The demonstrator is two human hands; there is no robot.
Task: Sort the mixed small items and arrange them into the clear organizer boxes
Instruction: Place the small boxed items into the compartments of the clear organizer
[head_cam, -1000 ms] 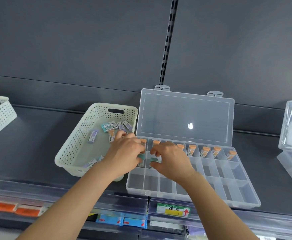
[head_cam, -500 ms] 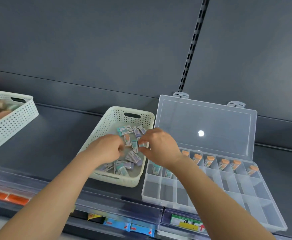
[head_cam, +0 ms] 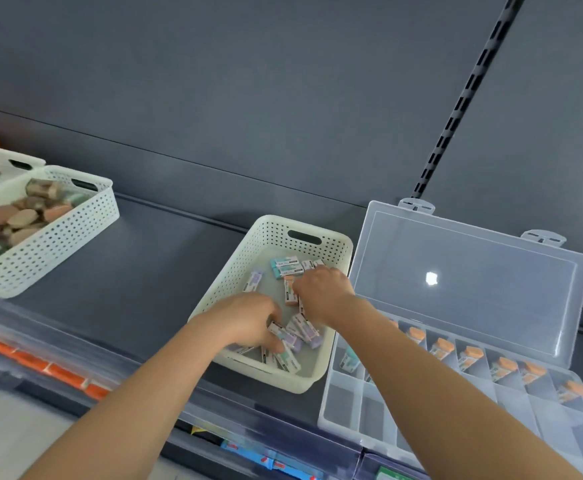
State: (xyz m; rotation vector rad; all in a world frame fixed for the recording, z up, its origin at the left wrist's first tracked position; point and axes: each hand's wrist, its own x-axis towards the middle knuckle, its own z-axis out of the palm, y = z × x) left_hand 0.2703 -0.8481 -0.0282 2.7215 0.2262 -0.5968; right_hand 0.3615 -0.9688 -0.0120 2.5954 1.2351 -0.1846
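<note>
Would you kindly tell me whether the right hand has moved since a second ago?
Yes. The right hand has left the clear organizer box and gone left into the white basket of small items.

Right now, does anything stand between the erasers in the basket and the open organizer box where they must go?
Nothing visible does. The erasers lie in the basket, close beside the organizer box, whose lid is raised at the back. Only the basket's own wall lies between.
</note>
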